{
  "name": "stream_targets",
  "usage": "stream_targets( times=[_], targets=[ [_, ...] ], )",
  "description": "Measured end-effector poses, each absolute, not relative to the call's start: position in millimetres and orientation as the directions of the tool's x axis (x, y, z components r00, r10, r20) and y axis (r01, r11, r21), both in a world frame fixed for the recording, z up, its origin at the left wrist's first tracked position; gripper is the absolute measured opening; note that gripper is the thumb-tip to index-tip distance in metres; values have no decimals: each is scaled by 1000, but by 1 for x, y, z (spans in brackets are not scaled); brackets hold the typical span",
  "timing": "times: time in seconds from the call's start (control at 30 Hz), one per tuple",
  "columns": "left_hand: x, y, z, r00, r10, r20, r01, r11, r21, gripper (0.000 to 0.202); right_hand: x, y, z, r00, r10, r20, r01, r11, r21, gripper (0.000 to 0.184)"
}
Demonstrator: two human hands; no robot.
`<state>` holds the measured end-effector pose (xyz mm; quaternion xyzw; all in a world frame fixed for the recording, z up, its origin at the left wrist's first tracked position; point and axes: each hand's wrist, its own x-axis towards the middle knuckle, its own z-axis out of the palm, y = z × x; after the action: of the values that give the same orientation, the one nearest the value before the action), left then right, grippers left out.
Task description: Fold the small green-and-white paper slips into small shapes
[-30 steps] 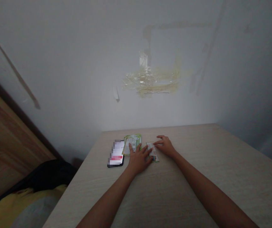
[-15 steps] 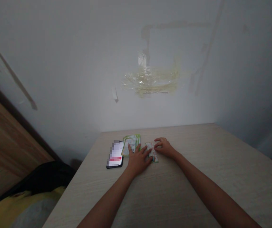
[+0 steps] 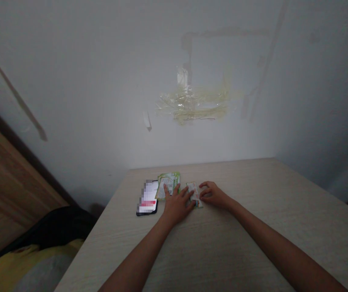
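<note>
My left hand (image 3: 177,206) lies spread on the table, its fingers reaching over the lower edge of a pile of green and white printed cards (image 3: 165,187) and onto a separate narrow printed card (image 3: 192,189). That narrow card lies flat, printed in red and green on white, partly covered by my left fingers. At its right edge is my right hand (image 3: 214,194), with fingers bent and apart; whether the fingertips touch the card I cannot tell. No object shows in the right hand.
A phone (image 3: 148,198) with a lit, partly blurred screen lies left of the pile. The pale wooden table (image 3: 237,251) meets a wall with old tape (image 3: 196,103). Beyond the table's left edge are yellow and grey cloth (image 3: 40,263) and a wooden panel (image 3: 6,182).
My right hand has shifted slightly right and toward me along the narrow card's edge. My left hand, the cards and the phone have stayed in place.
</note>
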<state>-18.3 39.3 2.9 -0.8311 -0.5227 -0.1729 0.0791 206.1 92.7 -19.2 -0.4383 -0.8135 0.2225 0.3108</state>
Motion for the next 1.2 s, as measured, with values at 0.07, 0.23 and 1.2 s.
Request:
stream_targets(
  times=[0.07,0.23,1.2],
  targets=[
    [-18,39,2,394,839,376,896,-442,48,43,208,88,-20,-444,847,293,564,518,-644,9],
    [-18,39,1,391,839,378,897,-440,49,42,213,80,-19,-485,830,277,523,528,-668,7],
    [-18,38,2,384,832,400,900,-435,41,42,219,84,-17,-542,796,270,430,539,-725,11]
  ],
)
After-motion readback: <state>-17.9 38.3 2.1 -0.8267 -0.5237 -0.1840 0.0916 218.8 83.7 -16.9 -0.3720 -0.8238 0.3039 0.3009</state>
